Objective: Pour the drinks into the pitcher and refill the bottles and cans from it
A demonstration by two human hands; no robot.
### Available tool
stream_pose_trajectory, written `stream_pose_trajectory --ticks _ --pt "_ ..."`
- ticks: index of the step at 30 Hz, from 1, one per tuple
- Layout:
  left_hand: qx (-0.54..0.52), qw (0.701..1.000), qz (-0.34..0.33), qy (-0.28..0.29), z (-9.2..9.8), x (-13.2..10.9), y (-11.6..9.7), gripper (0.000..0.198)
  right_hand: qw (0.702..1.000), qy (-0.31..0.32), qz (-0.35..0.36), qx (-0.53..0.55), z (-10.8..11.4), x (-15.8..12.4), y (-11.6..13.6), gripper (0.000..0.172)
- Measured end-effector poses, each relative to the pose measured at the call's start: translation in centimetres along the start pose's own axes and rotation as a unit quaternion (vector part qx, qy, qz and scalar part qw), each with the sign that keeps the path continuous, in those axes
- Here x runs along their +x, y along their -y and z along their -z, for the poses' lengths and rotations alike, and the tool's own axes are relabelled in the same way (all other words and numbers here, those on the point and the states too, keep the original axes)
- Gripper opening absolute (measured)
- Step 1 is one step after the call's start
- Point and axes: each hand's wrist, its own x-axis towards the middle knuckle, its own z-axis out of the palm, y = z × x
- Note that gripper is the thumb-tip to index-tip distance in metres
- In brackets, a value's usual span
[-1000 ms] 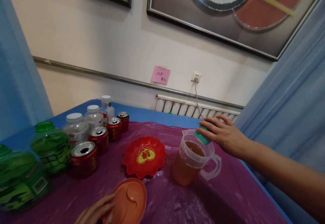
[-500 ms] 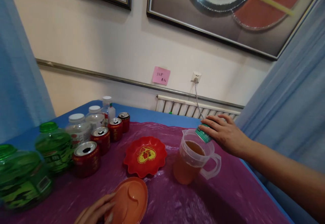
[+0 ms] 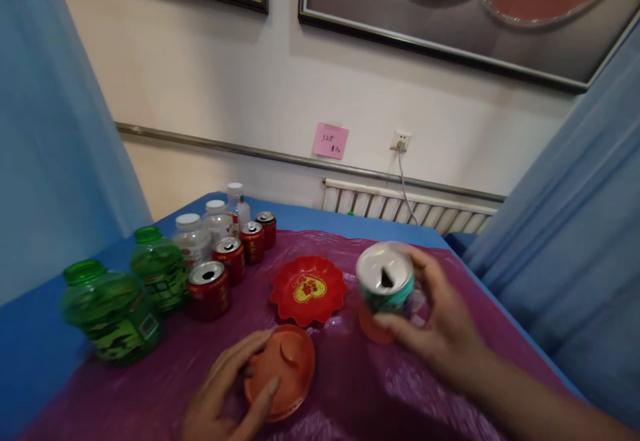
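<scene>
My right hand grips an opened drink can, green and white-topped, thumb in front and fingers behind. The can is held up, its top with the dark opening tilted towards me. Behind and below it is a clear pitcher of amber liquid, mostly hidden by the can and hand. My left hand is around the left side of an orange lid, thumb across its face and fingers at its upper edge. Just beyond the lid lies a red scalloped plate with a yellow heart print.
Along the left stand several red cans, white-capped clear jars and green plastic jars. Purple plastic sheeting covers much of the blue table. Behind are a radiator and a wall socket; blue curtains hang at both sides.
My right hand has brought the can from over the pitcher's rim towards me, turning its top into view. My left hand has moved further onto the orange lid. The view has shifted.
</scene>
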Motion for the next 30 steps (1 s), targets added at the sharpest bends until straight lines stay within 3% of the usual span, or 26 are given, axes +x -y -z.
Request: stream_pose_trajectory --ticks 2,5,7,10,13,17,19,22,26,30 --pt "-0.058 0.998 0.010 0.038 0.0 0.3 -2.1 0.055 0.992 0.028 -0.047 0.114 -4.3 -2.5 2.0 0.075" --pt "-0.112 0.992 0.026 0.057 -0.6 0.4 -3.6 0.072 0.977 0.026 -0.117 0.176 -10.0 -5.0 3.6 0.076" --pt "-0.098 0.993 0.033 0.050 -1.1 0.4 -3.7 0.076 0.970 0.022 -0.141 0.196 -12.8 -5.7 4.0 0.078" --pt "-0.040 0.999 0.032 0.018 -1.3 0.5 -3.1 0.074 0.968 0.032 -0.136 0.206 -15.2 -6.2 4.2 0.078" --pt "0.016 0.999 0.044 -0.002 -0.1 1.3 -2.4 0.068 0.974 0.082 -0.097 0.187 -16.1 -6.6 4.3 0.081" --pt "0.121 0.982 0.128 -0.065 3.2 3.3 -0.4 0.070 0.979 0.144 -0.101 0.101 -15.5 -7.7 3.4 0.087" --pt "0.175 0.968 0.164 -0.067 4.7 4.3 1.2 0.070 0.979 0.163 -0.100 0.064 -14.9 -8.5 2.5 0.072" --pt "0.224 0.956 0.188 -0.029 5.8 5.0 3.8 0.067 0.975 0.209 -0.063 0.041 -13.9 -9.7 1.5 0.050" --pt "0.261 0.943 0.206 -0.020 5.4 4.9 6.1 0.073 0.959 0.284 0.001 0.007 -13.8 -10.3 1.3 0.022" --pt "0.269 0.944 0.186 -0.038 4.6 4.6 6.3 0.077 0.945 0.315 0.057 -0.062 -15.3 -10.0 1.0 0.009"
